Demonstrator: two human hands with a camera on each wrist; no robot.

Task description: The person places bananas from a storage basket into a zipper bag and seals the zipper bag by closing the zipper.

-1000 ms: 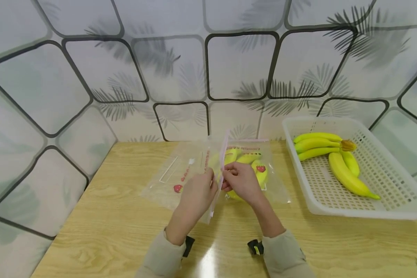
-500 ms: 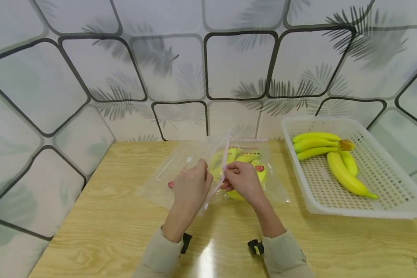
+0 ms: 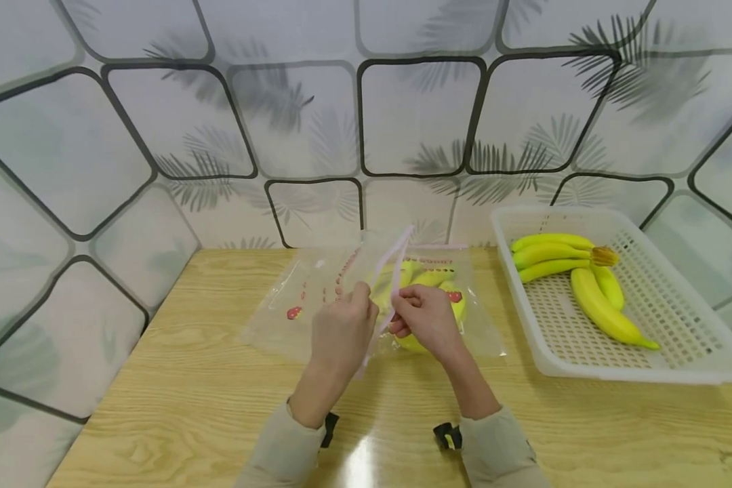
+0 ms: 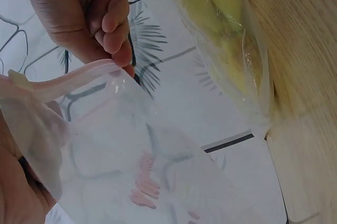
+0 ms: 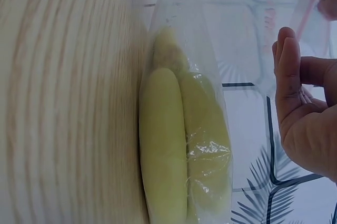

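Note:
A clear plastic zip bag [image 3: 280,332] with a pink seal and red strawberry print stands tilted on the table, its mouth to the right. My left hand [image 3: 340,332] holds the near-left lip of this mouth with curled fingers. Opposite it, my right hand [image 3: 425,317] pinches the pink rim between thumb and fingers, also seen in the left wrist view, where the right hand [image 4: 87,16] grips the rim. The two pink lips are apart at the far end. Behind the right hand lies a second clear zip bag [image 3: 484,332] with yellow bananas [image 5: 163,145] inside.
A white perforated basket [image 3: 634,373] stands at the right, with a bunch of bananas [image 3: 552,254] and further bananas [image 3: 604,308] in it. The wooden table [image 3: 177,407] meets a patterned wall covering [image 3: 305,122] at the back and left.
The bag's pink lips have spread into a gap at the far end. My left hand shifted left, then slightly back right. The right hand has hardly moved.

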